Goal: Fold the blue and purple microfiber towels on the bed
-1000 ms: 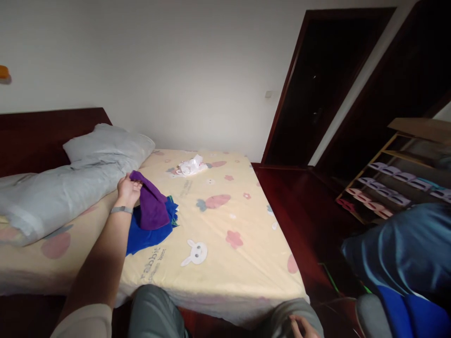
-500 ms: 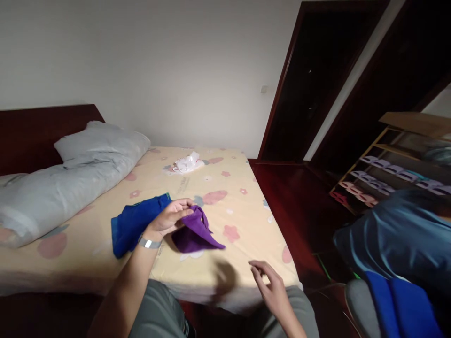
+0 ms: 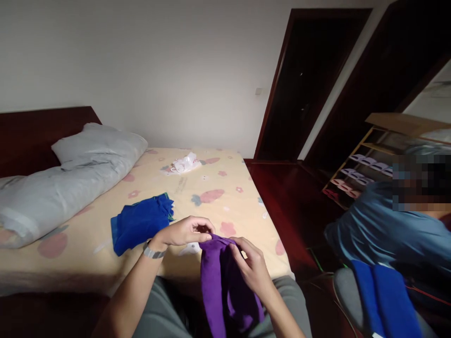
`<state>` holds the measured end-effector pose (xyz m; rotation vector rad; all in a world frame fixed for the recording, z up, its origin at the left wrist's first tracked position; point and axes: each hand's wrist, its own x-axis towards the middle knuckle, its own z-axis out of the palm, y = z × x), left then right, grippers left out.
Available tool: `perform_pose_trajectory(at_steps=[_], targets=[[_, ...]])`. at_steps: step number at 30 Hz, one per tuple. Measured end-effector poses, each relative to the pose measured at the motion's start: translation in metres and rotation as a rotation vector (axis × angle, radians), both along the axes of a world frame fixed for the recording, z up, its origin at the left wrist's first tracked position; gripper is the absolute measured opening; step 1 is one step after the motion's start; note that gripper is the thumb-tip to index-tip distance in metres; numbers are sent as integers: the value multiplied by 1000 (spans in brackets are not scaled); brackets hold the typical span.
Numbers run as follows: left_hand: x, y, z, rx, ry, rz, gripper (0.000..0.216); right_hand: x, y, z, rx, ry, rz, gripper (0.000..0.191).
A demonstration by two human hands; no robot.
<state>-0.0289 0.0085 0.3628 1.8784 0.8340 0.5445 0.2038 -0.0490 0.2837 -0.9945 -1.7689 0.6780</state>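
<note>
A purple cloth [image 3: 220, 286] hangs down over my lap at the near edge of the bed. My left hand [image 3: 185, 231] pinches its top edge on the left, fingers closed. My right hand [image 3: 251, 267] grips the same top edge on the right, also closed. A blue cloth [image 3: 139, 224] lies crumpled on the yellow patterned bed sheet [image 3: 218, 206], just left of my left hand. A grey band sits on my left wrist.
A grey pillow and duvet [image 3: 66, 173] lie along the bed's left side by the dark headboard. A white crumpled item [image 3: 183, 164] rests at the bed's far end. A seated person in blue [image 3: 391, 234] is on the right, beside a shoe rack [image 3: 366, 169] and a dark doorway.
My left hand lifted the purple cloth off the blue one and brought it toward me to the bed's near edge. My right hand rose from my knee and took hold of it.
</note>
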Motion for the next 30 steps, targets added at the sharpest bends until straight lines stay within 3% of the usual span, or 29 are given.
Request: perform_pose_trajectory(at_steps=[5, 9, 14, 18, 21, 24, 26, 30], targets=[[13, -12, -14, 313, 177, 168, 17, 8, -9, 15, 107, -49, -37, 24], [15, -23, -26, 433, 243, 507, 21, 9, -7, 7, 227, -233, -59, 27], [37, -35, -48, 424, -177, 772, 16, 6, -11, -2, 270, -264, -103, 26], [73, -40, -77, 97, -591, 996, 27, 1, -20, 5, 267, -237, -118, 24], [86, -44, -88, -173, -735, 958, 33, 5, -22, 8, 302, -287, -152, 25], [78, -50, -88, -235, -727, 850, 30, 16, -24, 9, 334, -317, -214, 22], [66, -54, -87, -140, -613, 794, 25, 24, -27, 11, 366, -309, -278, 20], [53, -68, -91, 266, -131, 663, 20, 28, -35, 20, 424, -289, -374, 18]])
